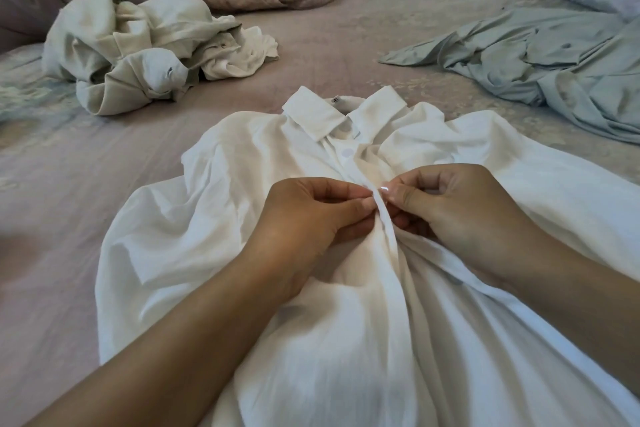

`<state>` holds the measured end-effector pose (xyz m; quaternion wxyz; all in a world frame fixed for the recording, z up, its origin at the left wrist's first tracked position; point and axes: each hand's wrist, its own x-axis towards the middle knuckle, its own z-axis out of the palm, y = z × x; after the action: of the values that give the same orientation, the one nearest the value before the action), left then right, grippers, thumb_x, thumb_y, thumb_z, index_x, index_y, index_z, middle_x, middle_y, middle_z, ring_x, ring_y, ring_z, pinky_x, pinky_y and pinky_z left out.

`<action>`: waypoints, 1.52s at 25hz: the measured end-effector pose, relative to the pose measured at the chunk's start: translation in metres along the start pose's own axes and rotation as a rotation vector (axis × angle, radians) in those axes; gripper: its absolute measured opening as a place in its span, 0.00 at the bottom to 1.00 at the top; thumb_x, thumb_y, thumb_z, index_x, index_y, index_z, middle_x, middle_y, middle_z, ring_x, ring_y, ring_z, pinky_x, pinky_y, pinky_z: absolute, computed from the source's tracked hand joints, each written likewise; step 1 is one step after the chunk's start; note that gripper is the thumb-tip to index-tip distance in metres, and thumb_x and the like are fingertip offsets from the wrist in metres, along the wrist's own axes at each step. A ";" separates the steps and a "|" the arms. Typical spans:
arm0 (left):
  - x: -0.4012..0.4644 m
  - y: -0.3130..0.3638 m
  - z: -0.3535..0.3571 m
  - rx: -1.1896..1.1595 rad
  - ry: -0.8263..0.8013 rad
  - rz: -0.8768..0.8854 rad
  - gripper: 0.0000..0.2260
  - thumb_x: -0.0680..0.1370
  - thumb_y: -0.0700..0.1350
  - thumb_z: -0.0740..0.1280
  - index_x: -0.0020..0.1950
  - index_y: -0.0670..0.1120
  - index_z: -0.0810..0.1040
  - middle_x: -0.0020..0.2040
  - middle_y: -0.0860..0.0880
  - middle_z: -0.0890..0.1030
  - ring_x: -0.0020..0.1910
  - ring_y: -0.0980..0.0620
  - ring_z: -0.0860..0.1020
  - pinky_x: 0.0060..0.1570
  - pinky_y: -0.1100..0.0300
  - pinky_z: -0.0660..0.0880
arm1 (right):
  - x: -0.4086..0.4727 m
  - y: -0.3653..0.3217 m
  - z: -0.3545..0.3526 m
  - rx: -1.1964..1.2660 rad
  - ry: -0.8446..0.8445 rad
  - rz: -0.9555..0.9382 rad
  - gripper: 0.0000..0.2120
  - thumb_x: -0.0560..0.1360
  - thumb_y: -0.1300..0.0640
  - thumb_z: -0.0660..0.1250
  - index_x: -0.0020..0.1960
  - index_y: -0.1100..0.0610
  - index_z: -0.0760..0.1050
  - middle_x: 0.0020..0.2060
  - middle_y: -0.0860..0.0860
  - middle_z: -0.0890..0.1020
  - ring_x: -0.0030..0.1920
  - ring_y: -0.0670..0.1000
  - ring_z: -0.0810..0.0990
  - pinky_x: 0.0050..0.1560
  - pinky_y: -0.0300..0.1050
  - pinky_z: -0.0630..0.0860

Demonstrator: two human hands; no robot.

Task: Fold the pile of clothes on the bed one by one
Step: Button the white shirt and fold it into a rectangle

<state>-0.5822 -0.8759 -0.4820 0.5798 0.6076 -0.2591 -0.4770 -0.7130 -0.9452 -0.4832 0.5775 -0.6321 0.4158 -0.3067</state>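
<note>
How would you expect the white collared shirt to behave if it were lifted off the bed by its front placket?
The white shirt would probably drape limply, since it already puckers where both hands pinch it. It looks thin, so likely light. Its collar holds flat edges and may stay stiffer.

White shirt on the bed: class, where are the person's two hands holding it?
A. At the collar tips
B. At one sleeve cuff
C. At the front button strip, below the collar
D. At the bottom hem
C: the left hand and right hand both pinch the white shirt at its centre front strip, below the collar.
</note>
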 end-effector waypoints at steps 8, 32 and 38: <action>-0.001 0.000 0.000 0.034 -0.001 0.000 0.01 0.72 0.34 0.72 0.42 0.37 0.83 0.39 0.41 0.85 0.37 0.51 0.83 0.41 0.64 0.80 | 0.000 0.001 0.000 -0.031 0.015 -0.019 0.07 0.73 0.60 0.70 0.37 0.59 0.81 0.27 0.50 0.82 0.29 0.44 0.79 0.34 0.34 0.75; -0.004 -0.011 0.007 0.556 0.129 0.411 0.06 0.73 0.42 0.73 0.36 0.50 0.82 0.30 0.55 0.82 0.30 0.64 0.78 0.34 0.72 0.74 | -0.005 0.006 0.007 -0.008 0.151 -0.009 0.08 0.70 0.64 0.71 0.32 0.59 0.80 0.30 0.54 0.83 0.34 0.51 0.82 0.47 0.51 0.80; -0.005 -0.014 0.011 0.666 0.145 0.522 0.04 0.74 0.42 0.72 0.39 0.47 0.83 0.34 0.58 0.81 0.39 0.63 0.78 0.37 0.75 0.71 | -0.004 0.008 0.008 0.107 0.150 0.058 0.07 0.71 0.66 0.70 0.34 0.61 0.80 0.32 0.59 0.83 0.34 0.54 0.81 0.45 0.53 0.80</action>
<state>-0.5972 -0.8736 -0.4924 0.4699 0.7077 -0.5025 -0.1609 -0.7096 -0.9377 -0.4923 0.5861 -0.5634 0.4590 -0.3583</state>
